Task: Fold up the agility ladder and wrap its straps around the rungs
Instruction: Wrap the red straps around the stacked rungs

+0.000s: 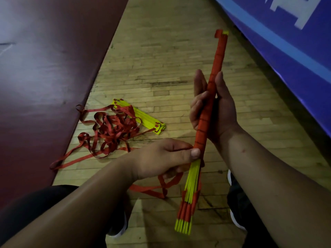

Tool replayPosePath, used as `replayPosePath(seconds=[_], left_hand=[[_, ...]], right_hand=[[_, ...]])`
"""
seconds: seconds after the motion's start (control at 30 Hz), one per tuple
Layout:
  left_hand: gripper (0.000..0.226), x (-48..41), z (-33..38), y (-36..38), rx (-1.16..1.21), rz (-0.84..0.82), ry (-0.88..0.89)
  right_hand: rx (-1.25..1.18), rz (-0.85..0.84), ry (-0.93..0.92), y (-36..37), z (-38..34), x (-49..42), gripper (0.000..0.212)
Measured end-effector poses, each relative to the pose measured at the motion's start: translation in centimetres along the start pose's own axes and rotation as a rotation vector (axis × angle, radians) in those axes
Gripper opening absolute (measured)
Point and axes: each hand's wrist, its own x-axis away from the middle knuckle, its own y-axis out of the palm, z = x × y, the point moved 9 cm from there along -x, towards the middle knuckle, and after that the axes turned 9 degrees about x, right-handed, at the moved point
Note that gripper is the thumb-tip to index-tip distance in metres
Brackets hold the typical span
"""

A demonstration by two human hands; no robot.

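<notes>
Two hands grip the rung bundle (218,56): the right hand (221,113) curls its fingers (199,99) round its middle; the left hand (161,158) pinches the strap (172,182) against it lower down.

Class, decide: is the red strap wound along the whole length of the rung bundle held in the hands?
No: the red strap stops at the left hand, and bare yellow rungs fan out below it.

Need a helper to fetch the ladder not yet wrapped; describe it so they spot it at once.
Find the maroon mat on the left; along its edge on the wooden floor lies a flat stack of yellow rungs. Its red straps sprawl in a loose tangle, unlike the held bundle, wound tightly in red.
</notes>
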Motion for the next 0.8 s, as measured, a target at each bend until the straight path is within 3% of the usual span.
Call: replayPosePath(seconds=[0.17, 0.33, 0.6, 0.8], left_hand=[[0.048, 0.2, -0.2, -1.2, -0.025, 0.013, -0.016], [0.034, 0.3, -1.2, -0.9, -0.178, -0.003, -0.085], [0.043, 0.1, -2.2, -2.9, -0.494, 0.193, -0.239], [0.037, -0.3, -2.3, -3.2, -0.857, 0.317, -0.258]], right_hand=[[0.083, 0.201, -0.102, -1.3, -1.5, 0.0, 0.038], [0.299, 0.324, -0.056, -1.4, -1.0, 0.5, 0.024], [0.564, 0.492, -0.054, -2.4, -0.9, 0.7, 0.024], [0.597, 0.634, -0.097, -3.8, -0.8, 0.9, 0.019]])
